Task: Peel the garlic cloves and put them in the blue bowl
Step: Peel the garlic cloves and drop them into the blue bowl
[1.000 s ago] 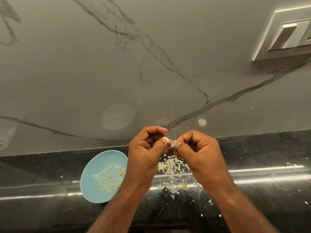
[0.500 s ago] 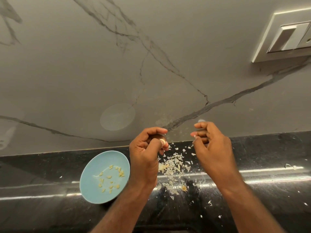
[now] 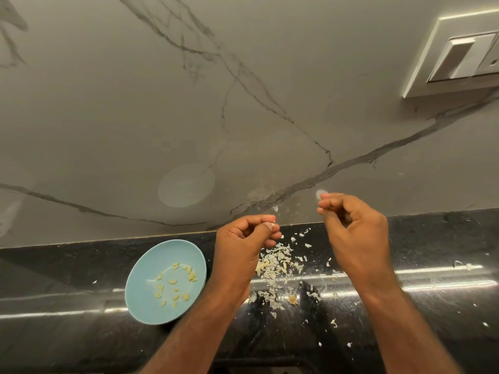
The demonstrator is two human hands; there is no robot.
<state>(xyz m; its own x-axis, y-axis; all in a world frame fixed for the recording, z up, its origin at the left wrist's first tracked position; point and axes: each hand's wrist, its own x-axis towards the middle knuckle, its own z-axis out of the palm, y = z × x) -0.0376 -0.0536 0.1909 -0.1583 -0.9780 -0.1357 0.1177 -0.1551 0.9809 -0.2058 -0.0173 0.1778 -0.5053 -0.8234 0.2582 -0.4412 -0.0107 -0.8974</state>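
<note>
Now, L hand (image 3: 243, 249) pinching garlic clove (image 3: 271, 225) near blue bowl (image 3: 147, 303), R hand (image 3: 353, 233) curled, grip unclear

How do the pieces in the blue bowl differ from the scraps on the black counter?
The pieces in the blue bowl are yellow and plump; the scraps are whitish, thin flakes. The pieces lie inside the bowl; the scraps are scattered loose on the counter. Both are small.

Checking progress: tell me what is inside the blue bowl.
The blue bowl holds only small peeled garlic cloves, scattered loose. The left forearm covers its lower right rim.
</note>
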